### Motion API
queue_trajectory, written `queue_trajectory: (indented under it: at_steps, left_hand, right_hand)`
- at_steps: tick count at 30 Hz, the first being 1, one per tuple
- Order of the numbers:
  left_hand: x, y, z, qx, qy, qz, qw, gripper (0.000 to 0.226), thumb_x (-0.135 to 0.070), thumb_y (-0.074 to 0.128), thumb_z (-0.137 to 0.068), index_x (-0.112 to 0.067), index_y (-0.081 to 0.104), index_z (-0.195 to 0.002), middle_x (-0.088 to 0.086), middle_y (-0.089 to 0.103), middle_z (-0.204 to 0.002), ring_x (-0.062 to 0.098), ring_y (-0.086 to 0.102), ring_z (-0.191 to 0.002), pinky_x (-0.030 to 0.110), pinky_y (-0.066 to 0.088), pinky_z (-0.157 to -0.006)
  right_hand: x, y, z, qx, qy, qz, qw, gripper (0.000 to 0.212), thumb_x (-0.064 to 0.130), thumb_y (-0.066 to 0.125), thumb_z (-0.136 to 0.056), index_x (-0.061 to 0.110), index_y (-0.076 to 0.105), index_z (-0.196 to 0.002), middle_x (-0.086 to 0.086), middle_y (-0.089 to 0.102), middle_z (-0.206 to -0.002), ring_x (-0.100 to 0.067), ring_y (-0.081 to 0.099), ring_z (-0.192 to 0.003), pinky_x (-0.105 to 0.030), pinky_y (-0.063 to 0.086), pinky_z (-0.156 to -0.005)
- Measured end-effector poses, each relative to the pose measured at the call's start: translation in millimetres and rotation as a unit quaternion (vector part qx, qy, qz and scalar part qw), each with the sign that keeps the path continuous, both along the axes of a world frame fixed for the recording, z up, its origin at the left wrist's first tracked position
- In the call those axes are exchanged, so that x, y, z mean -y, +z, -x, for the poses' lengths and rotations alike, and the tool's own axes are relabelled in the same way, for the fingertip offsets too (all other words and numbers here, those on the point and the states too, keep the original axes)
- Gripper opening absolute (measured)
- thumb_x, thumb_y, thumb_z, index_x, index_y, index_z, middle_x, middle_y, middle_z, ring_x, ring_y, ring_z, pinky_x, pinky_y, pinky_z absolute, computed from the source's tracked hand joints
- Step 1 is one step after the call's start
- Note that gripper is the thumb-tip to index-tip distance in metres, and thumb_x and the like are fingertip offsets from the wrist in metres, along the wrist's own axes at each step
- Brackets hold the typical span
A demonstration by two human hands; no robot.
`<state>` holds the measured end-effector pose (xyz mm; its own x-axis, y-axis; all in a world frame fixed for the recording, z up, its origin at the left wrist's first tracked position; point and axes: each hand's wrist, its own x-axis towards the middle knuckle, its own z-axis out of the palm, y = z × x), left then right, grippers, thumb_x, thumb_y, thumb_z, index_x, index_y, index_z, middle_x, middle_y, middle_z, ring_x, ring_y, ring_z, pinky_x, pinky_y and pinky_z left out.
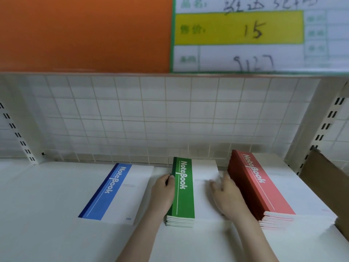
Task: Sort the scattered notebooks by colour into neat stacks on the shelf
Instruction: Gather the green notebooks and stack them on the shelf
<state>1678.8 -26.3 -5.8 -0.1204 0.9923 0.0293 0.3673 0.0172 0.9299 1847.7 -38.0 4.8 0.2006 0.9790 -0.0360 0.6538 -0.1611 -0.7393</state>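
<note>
Both hands bracket the green stack [184, 188] mid-shelf: left hand [164, 193] pressed flat along its spine, grip loose; right hand [227, 195] resting on its white cover, fingers relaxed. Blue notebook [115, 191] lies left, the taller red stack [264, 188] right, all on the white shelf [47, 214]. Wire grid [132, 118] behind, price sign [245, 31] above.

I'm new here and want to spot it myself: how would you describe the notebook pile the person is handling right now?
Look at the white shelf below the wire grid back panel. Three lots of notebooks lie in a row; take the middle one, the green stack, with the left hand against its spine and the right hand on its white cover. Its neighbours are the thin blue notebook and the taller red stack.
</note>
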Motion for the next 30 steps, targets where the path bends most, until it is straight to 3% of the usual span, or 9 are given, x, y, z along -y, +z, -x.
queue_trajectory:
  at_steps: [3,6,9,11,16,20,30]
  left_hand:
    - [1.1,0.0,2.8,0.016,0.016,-0.009,1.0,0.029,-0.025,0.036,-0.102,-0.016,0.062,-0.094,-0.006,0.066,-0.08,0.005,0.062,-0.066,0.016,0.045,-0.058]
    - [-0.6,4.6,10.4,0.005,0.031,-0.017,0.999,0.019,-0.025,0.041,-0.1,-0.026,0.059,-0.104,-0.019,0.058,-0.095,-0.006,0.054,-0.081,0.015,0.039,-0.067]
    - [1.0,12.8,22.7,-0.066,0.002,-0.041,0.997,0.032,-0.02,0.044,-0.098,-0.018,0.054,-0.128,-0.005,0.055,-0.125,0.009,0.052,-0.112,0.017,0.037,-0.091]
    - [6.8,16.9,36.3,-0.162,-0.018,-0.073,0.984,0.034,-0.022,0.043,-0.099,-0.016,0.053,-0.131,0.0,0.055,-0.132,0.014,0.05,-0.121,0.022,0.037,-0.098]
    - [30.2,21.3,92.4,-0.32,0.017,-0.073,0.945,0.038,-0.034,0.037,-0.1,-0.02,0.049,-0.133,-0.001,0.054,-0.13,0.016,0.056,-0.111,0.029,0.047,-0.09]
    - [50.5,26.2,154.1,-0.4,0.066,-0.038,0.913,0.036,-0.034,0.037,-0.099,-0.016,0.049,-0.127,0.004,0.053,-0.124,0.022,0.054,-0.11,0.035,0.047,-0.089]
    - [128.5,29.4,337.1,-0.416,0.186,0.031,0.89,0.04,-0.032,0.039,-0.1,-0.016,0.043,-0.136,0.006,0.047,-0.133,0.024,0.054,-0.113,0.037,0.047,-0.092]
  right_hand:
    - [6.8,5.1,4.2,0.083,-0.012,-0.035,0.996,0.049,0.033,0.037,-0.099,0.003,0.036,-0.139,-0.016,0.034,-0.146,-0.034,0.044,-0.126,-0.034,0.038,-0.097]
    - [12.4,11.9,13.1,0.122,-0.001,-0.074,0.99,0.045,0.034,0.039,-0.098,0.01,0.041,-0.137,-0.009,0.034,-0.145,-0.031,0.049,-0.122,-0.035,0.042,-0.092]
    - [14.4,19.8,24.7,0.14,0.03,-0.085,0.986,0.043,0.032,0.042,-0.097,0.015,0.043,-0.137,-0.009,0.031,-0.15,-0.029,0.044,-0.129,-0.033,0.039,-0.097]
    - [14.5,24.8,37.7,0.159,0.046,-0.081,0.983,0.042,0.031,0.043,-0.097,0.016,0.043,-0.136,-0.009,0.027,-0.153,-0.03,0.041,-0.131,-0.034,0.037,-0.103]
    - [12.5,31.5,99.2,0.185,0.123,-0.077,0.972,0.036,0.026,0.045,-0.094,0.012,0.047,-0.128,-0.009,0.041,-0.14,-0.033,0.051,-0.115,-0.038,0.04,-0.099]
    - [15.4,31.4,161.5,0.183,0.177,-0.079,0.964,0.046,0.031,0.046,-0.095,0.017,0.04,-0.138,-0.007,0.041,-0.142,-0.027,0.045,-0.127,-0.04,0.033,-0.108]
    - [47.7,31.1,352.3,0.15,0.373,-0.079,0.912,0.049,0.031,0.041,-0.097,0.016,0.034,-0.143,-0.005,0.031,-0.15,-0.021,0.036,-0.135,-0.044,0.016,-0.117]
